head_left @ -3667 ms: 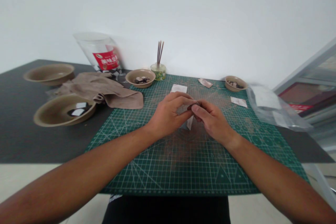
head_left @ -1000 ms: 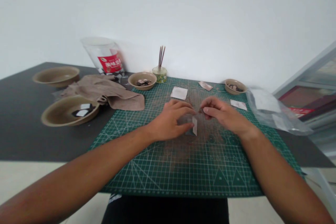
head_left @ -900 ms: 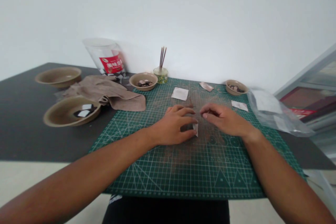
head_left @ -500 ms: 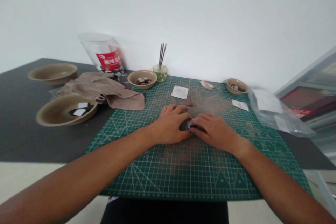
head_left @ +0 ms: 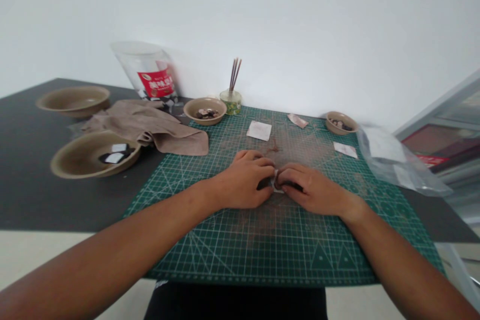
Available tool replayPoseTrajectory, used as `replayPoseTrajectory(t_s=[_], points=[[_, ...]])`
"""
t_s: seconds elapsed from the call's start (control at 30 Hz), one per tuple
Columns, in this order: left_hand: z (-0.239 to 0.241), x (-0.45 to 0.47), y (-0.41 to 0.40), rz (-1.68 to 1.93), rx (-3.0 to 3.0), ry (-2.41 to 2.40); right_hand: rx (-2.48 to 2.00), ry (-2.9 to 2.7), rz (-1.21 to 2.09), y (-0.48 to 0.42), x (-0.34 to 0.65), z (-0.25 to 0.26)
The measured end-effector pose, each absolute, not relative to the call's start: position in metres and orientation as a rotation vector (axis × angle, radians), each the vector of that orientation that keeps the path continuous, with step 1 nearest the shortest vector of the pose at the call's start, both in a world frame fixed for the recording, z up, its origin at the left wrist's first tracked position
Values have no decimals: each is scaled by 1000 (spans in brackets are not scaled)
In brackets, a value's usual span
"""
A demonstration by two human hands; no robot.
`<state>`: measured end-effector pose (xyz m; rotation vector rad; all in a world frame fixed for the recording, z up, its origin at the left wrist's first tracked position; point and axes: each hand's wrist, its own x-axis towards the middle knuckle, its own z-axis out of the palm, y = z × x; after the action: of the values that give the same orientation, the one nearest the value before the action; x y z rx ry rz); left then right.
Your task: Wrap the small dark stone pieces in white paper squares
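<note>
My left hand [head_left: 243, 182] and my right hand [head_left: 311, 191] rest together on the green cutting mat [head_left: 262, 245], fingertips meeting. Between them sits a small white packet [head_left: 275, 183], mostly hidden; both hands have curled fingers pinching it. Loose small white packets lie farther back on the mat: one in the middle [head_left: 259, 130], one pinkish [head_left: 297, 120], one at the right [head_left: 345, 149].
Two small bowls of dark pieces [head_left: 205, 110] [head_left: 341, 123] stand at the mat's far edge, beside a reed diffuser jar [head_left: 230, 101]. Left on the dark table: a brown cloth [head_left: 150, 127], two large bowls [head_left: 92, 154] [head_left: 73, 101], a red-labelled bag [head_left: 150, 72]. A clear plastic bag [head_left: 393, 157] lies right.
My hands came down from above the mat and closed together on the small packet. My right hand, apart a second ago, has moved left to meet my left.
</note>
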<state>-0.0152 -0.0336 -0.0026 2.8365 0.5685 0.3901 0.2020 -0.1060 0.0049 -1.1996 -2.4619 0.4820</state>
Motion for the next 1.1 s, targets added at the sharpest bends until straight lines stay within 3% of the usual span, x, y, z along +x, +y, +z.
replayPoseTrajectory(t_s=[0.4, 1.1], points=[[3, -18, -36, 312, 2809, 422, -1133, -2566, 485, -112, 200, 9], [4, -21, -39, 127, 2707, 811, -1222, -2605, 370, -112, 199, 9]])
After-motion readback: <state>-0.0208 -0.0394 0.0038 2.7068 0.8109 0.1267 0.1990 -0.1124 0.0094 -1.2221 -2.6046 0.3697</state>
